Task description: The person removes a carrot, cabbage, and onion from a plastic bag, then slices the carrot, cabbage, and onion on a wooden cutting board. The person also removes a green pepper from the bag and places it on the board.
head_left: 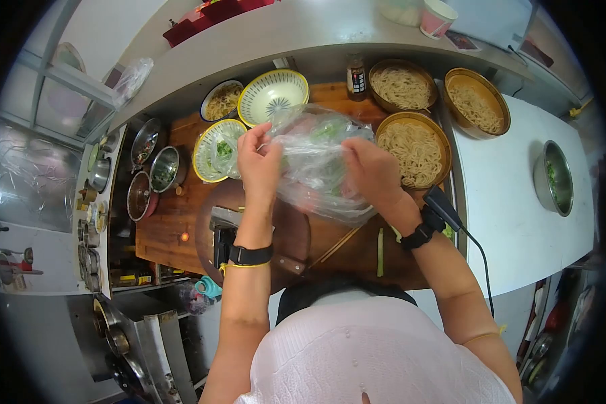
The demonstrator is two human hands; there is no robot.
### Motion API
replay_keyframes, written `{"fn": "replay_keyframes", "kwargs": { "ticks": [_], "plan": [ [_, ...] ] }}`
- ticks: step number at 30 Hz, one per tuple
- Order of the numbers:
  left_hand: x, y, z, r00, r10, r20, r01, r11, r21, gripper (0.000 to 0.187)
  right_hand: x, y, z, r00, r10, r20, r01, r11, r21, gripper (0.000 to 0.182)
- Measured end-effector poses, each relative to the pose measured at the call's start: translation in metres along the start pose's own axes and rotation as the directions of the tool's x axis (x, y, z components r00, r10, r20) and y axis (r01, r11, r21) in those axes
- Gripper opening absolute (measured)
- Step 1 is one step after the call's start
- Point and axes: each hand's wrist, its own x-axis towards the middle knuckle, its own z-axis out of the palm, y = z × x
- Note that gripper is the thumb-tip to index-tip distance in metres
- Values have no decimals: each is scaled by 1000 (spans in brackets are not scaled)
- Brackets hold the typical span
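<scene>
A clear plastic bag [323, 165] with green and pinkish contents hangs between my hands above the wooden counter. My left hand [258, 160] pinches its left edge, fingers closed on the film. On the right side my right hand [374, 168] grips the bag's upper edge. Beside my left hand sits a yellow-rimmed bowl [202, 159] with greens and plastic film in it. A larger patterned bowl [273, 96] stands empty behind the bag. Close to my right hand is a brown bowl of noodles [411, 152].
A round board [293, 242] lies below the bag, with chopsticks [337, 248] and a green stalk [380, 252] to its right. More noodle bowls [477, 103] stand at back right, a dark bottle [356, 78] at back. Metal bowls [163, 169] stand left; another [553, 178] far right.
</scene>
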Motion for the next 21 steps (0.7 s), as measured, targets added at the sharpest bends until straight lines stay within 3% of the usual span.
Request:
{"fn": "replay_keyframes", "kwargs": {
  "ticks": [1,3,4,6,7,9,10,11,12,13,14,15,16,18,19,21],
  "plan": [
    [-4,2,2,1000,4,1,-4,1000,-7,38,1,4,-3,1000,-3,-4,3,1000,-6,8],
    [-20,37,7,935,346,-81,-317,914,254,30,7,14,-9,997,80,-17,-71,954,290,10],
    [-29,37,5,933,349,-84,-319,913,253,30,6,16,-12,997,76,-19,-67,955,289,10],
    [-45,33,2,897,290,335,-362,915,176,27,0,18,-18,967,213,144,-255,860,443,15],
    [-50,31,8,900,290,327,-360,915,180,27,-4,20,-18,967,206,149,-251,860,444,15],
    [-59,28,24,888,389,244,-446,857,259,22,-12,25,-17,929,314,198,-366,684,632,19],
    [-62,23,24,890,387,242,-443,858,258,22,-14,29,-18,928,313,201,-367,685,629,19],
    [-66,16,25,922,106,373,-202,952,229,19,-16,33,-20,913,354,203,-392,623,677,19],
    [-71,11,27,851,-167,497,55,971,233,17,-16,38,-24,897,391,205,-408,560,721,19],
    [-79,8,31,851,-163,499,53,972,227,17,-17,41,-29,899,390,201,-406,565,718,19],
    [-92,7,37,827,78,557,-189,971,144,15,-19,43,-33,887,418,197,-422,559,713,18],
    [-101,9,42,746,311,588,-418,907,51,14,-20,46,-38,876,442,195,-437,554,708,17],
    [-107,12,48,750,316,581,-420,906,49,14,-20,52,-44,879,435,196,-434,560,705,17],
    [-119,23,57,709,428,560,-465,881,-85,16,-26,57,-56,866,366,342,-488,463,740,16],
    [-123,22,63,713,423,559,-458,885,-85,16,-29,57,-54,862,369,348,-495,462,736,16],
    [-127,17,75,712,400,577,-395,908,-142,14,-23,34,-51,984,161,-69,-108,867,487,25]
  ]
}}
